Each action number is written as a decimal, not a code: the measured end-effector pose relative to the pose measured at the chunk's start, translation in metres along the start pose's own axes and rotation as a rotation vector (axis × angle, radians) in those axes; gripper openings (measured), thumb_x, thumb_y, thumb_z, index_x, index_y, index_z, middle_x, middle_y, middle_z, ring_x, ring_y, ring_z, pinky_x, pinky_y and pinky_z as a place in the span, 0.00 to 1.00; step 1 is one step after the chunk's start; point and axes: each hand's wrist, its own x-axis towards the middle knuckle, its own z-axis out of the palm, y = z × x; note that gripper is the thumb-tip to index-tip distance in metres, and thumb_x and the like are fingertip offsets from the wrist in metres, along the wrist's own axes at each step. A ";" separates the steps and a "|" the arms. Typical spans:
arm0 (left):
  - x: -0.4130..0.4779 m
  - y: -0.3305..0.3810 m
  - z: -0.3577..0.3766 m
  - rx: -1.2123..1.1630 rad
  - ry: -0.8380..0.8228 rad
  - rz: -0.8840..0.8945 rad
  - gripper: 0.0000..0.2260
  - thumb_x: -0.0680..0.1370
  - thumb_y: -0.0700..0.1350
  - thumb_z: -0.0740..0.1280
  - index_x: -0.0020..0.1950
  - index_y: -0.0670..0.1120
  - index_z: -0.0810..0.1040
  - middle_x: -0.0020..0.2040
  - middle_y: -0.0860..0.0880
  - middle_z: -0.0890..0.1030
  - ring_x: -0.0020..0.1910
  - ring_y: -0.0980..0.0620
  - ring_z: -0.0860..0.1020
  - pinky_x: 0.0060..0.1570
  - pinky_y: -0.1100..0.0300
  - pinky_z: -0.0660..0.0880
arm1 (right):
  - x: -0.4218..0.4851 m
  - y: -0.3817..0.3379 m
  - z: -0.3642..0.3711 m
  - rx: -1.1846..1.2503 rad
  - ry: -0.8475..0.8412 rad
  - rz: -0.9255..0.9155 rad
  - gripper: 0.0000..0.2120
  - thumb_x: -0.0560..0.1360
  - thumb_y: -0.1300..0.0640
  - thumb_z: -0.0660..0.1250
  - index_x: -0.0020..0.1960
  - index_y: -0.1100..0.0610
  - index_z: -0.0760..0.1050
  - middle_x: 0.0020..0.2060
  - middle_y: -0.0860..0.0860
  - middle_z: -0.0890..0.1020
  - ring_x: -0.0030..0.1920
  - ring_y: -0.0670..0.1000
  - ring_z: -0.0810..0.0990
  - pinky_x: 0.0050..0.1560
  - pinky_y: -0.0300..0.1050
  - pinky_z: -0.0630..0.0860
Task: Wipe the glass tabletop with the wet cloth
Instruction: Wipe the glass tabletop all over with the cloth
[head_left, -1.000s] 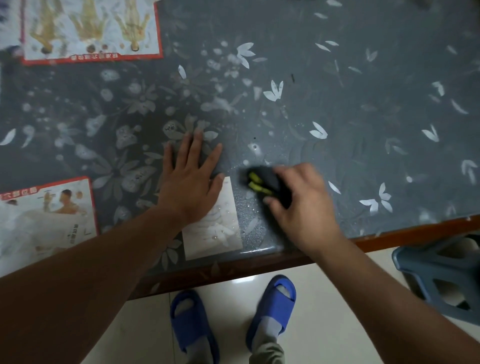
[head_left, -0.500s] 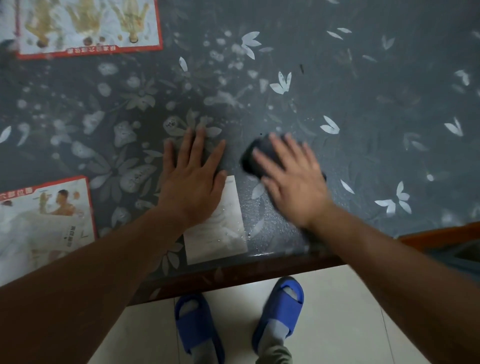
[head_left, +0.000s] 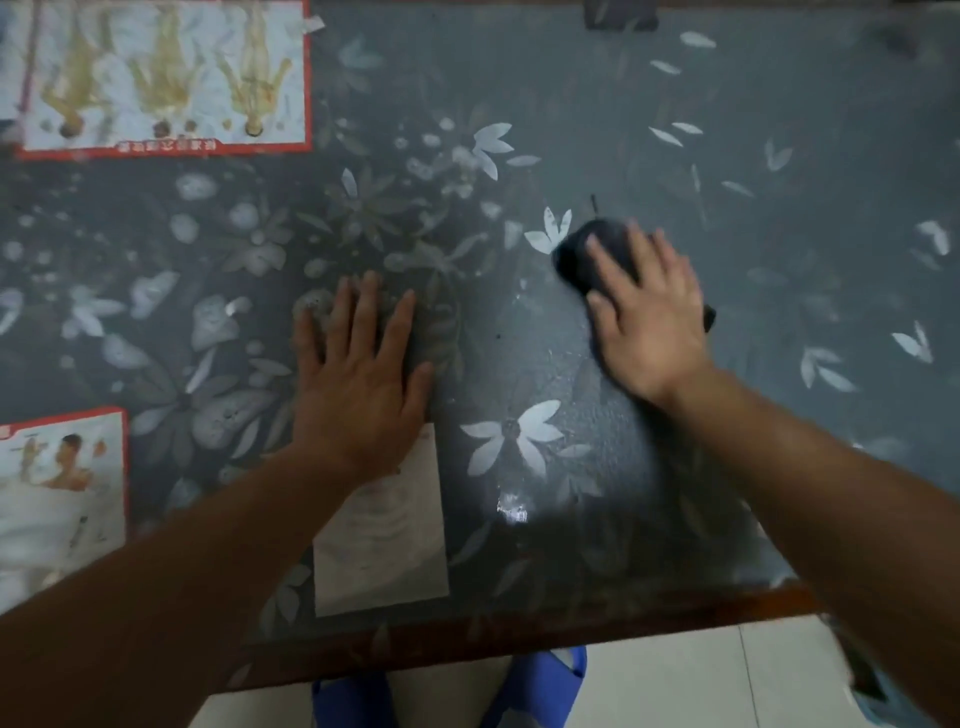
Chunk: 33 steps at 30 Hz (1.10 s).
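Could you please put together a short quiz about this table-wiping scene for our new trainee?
1. True or false: the left hand lies flat on the tabletop, holding nothing.
2. What does the right hand press onto the glass? A) a dark cloth B) a white towel C) a brush
3. Fill in: the pale paper slip shows beside the wrist of the ___ hand.
Key: 1 true; 2 A; 3 left.
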 end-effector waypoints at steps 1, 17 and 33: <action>0.002 0.001 0.000 -0.001 -0.006 -0.010 0.32 0.82 0.61 0.46 0.84 0.50 0.51 0.85 0.42 0.49 0.84 0.43 0.44 0.79 0.36 0.41 | 0.024 0.005 -0.003 0.039 0.004 0.064 0.25 0.83 0.44 0.52 0.80 0.43 0.55 0.81 0.54 0.55 0.80 0.59 0.51 0.79 0.58 0.47; 0.013 0.012 -0.018 -0.003 -0.196 -0.140 0.37 0.76 0.67 0.37 0.84 0.56 0.43 0.84 0.45 0.37 0.82 0.47 0.32 0.79 0.43 0.32 | 0.060 -0.030 -0.002 -0.008 -0.021 -0.396 0.26 0.82 0.46 0.54 0.79 0.48 0.60 0.79 0.54 0.61 0.79 0.60 0.58 0.78 0.60 0.52; 0.174 -0.027 -0.026 0.059 -0.082 0.061 0.37 0.77 0.71 0.42 0.84 0.58 0.46 0.85 0.44 0.45 0.83 0.41 0.41 0.77 0.33 0.37 | 0.064 -0.018 0.001 -0.054 -0.108 -0.601 0.31 0.76 0.53 0.61 0.79 0.47 0.59 0.80 0.54 0.60 0.79 0.61 0.57 0.77 0.65 0.54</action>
